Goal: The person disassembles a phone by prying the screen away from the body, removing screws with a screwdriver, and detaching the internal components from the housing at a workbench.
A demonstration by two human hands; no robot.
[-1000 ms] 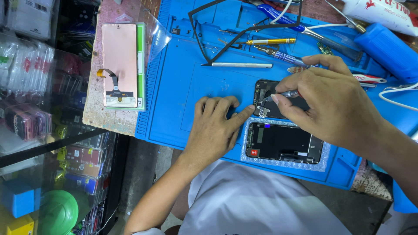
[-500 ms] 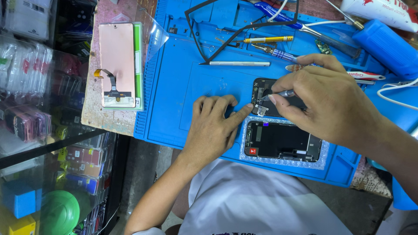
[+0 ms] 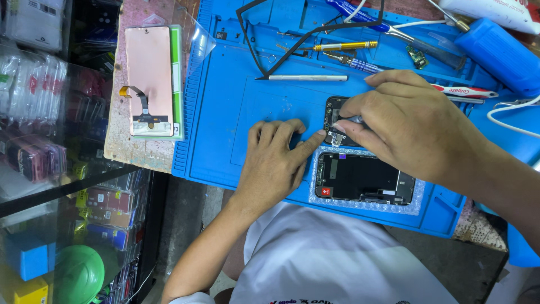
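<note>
Centrally, on the blue work mat (image 3: pixel 236 112): one opened phone body (image 3: pixel 332 121), dark, lying flat, its upper part largely hidden under the right hand. Just below it, a second black phone panel (image 3: pixel 363 179) on a pale bubble-textured sheet (image 3: pixel 416 205), apart from both hands.

Left hand (image 3: pixel 275 163): palm down on the mat, fingers spread and flat, gripping nothing; index fingertip pressed against the lower left edge of the opened phone body.

Right hand (image 3: pixel 410 124): fingers curled and pinched closed around a thin metal tool (image 3: pixel 355 119) (only its short grey end shows), tip at the phone's interior.

Upper mat, well apart from the hands: white stylus-like rod (image 3: pixel 306 77), yellow-handled screwdriver (image 3: pixel 343 46), blue-handled screwdriver (image 3: pixel 357 63), black frame strip (image 3: pixel 253 39), small green circuit board (image 3: pixel 417 57), toothpaste tube (image 3: pixel 464 91), blue box (image 3: pixel 498 53).

Beside the mat, left: pink-backed display panel (image 3: pixel 149 79) with a flex cable, on a worn counter (image 3: pixel 121 143)
</note>
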